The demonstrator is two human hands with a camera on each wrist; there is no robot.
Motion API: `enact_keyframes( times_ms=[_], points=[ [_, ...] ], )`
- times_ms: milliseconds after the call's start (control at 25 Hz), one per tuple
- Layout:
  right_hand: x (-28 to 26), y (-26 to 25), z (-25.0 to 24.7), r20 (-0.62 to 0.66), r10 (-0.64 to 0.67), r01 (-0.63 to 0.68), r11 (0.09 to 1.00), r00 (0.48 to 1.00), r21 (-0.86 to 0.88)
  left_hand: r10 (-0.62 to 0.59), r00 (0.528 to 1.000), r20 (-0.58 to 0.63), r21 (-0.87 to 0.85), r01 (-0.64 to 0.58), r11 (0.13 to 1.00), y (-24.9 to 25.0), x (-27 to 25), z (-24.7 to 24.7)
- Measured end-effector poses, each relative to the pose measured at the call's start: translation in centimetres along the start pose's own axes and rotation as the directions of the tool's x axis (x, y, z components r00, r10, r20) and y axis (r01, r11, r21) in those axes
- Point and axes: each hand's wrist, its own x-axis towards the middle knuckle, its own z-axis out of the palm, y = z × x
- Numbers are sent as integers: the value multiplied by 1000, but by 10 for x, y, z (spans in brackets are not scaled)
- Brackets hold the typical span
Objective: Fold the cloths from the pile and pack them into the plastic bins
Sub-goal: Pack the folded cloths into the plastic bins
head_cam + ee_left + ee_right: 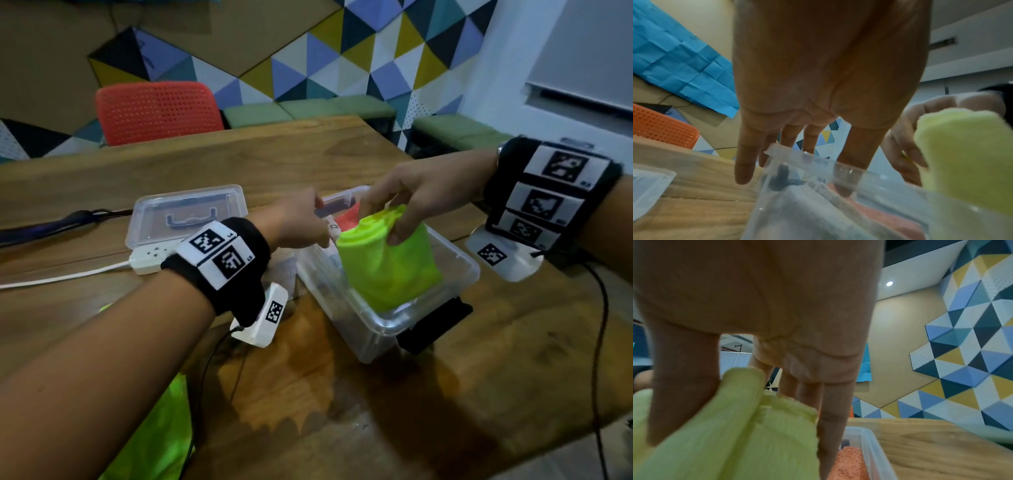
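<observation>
In the clear plastic bin (pixel 455 274) near the middle of the worktop (pixel 513 342): one folded lime-green cloth (pixel 390 267), standing on edge, lower half inside the bin's near end, upper half above the rim. Behind it in the same bin we note an orange cloth (pixel 349 216) and something grey, too blurred to name.

Risks, as we judge them: the green cloth is a thick bundle and may spring open if let go before it is seated; pushed down at a slant, it could catch the rim or ride up over the orange cloth; a hard push might slide the bin, since nothing visibly pins it.

Right hand (pixel 421 195): above the bin, wrist raised, grip closed on the top edge of the green cloth, thumb on the near face, fingers (pixel 830 426) behind.

Left hand (pixel 298 222): reaching over the bin's far-left corner, fingers (pixel 744 162) straight and spread, holding nothing; the tips lie at the rim, though we cannot tell whether they touch.

Further out: a spare lid (pixel 186 214), a white power strip (pixel 150 258), an orange chair (pixel 157 111), more green cloth (pixel 154 438) at the worktop's near edge.
</observation>
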Motion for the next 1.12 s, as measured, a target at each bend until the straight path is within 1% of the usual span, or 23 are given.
enact_keyframes(
  times_ms=[120,160,200,240,320,360,400,440,480,520,560,640,680,760,840,960,1040,1120],
  points=[
    [4,5,-2,125,11,-25,993,992,113,-5,1000,18,62,4,998,-2,2,0],
    [6,8,-2,158,17,-40,989,987,145,11,1000,10,82,-11,997,-3,2,1],
    [9,10,-1,186,32,-61,986,982,158,40,999,-22,119,-37,992,-3,2,4],
    [13,12,0,205,56,-87,985,977,147,90,993,-82,171,-75,982,-2,1,6],
    [21,15,8,209,126,-147,985,970,91,209,959,-189,272,-153,950,4,-5,9],
    [23,16,12,187,154,-170,983,970,72,237,956,-173,305,-177,936,7,-6,8],
    [26,18,15,156,166,-176,983,974,53,227,969,-93,327,-185,927,11,-6,7],
    [28,19,17,132,169,-175,984,977,29,187,982,17,362,-180,915,15,-6,5],
    [29,19,19,119,170,-172,985,978,7,142,983,113,409,-176,895,17,-4,4],
    [29,19,20,110,169,-169,986,979,-12,112,979,169,455,-178,873,19,-3,3],
    [28,20,21,106,168,-167,986,980,-24,104,975,197,489,-190,852,21,-2,2],
    [26,22,23,100,165,-163,986,981,-30,128,969,212,515,-222,828,22,-1,2],
    [24,21,24,90,163,-160,986,982,-37,153,968,200,518,-237,822,23,-2,2],
    [24,22,23,43,142,-140,989,989,-44,213,963,163,501,-267,823,24,-5,1],
    [26,22,22,12,119,-119,993,993,-14,244,952,182,482,-303,822,24,-6,-1],
    [29,19,23,33,131,-132,991,991,12,205,944,260,484,-311,818,23,-2,1],
    [32,17,26,39,171,-169,985,985,-38,166,943,289,504,-297,811,22,0,0],
    [37,14,28,26,222,-217,967,975,-132,146,942,303,509,-289,811,21,2,0]
  ],
)
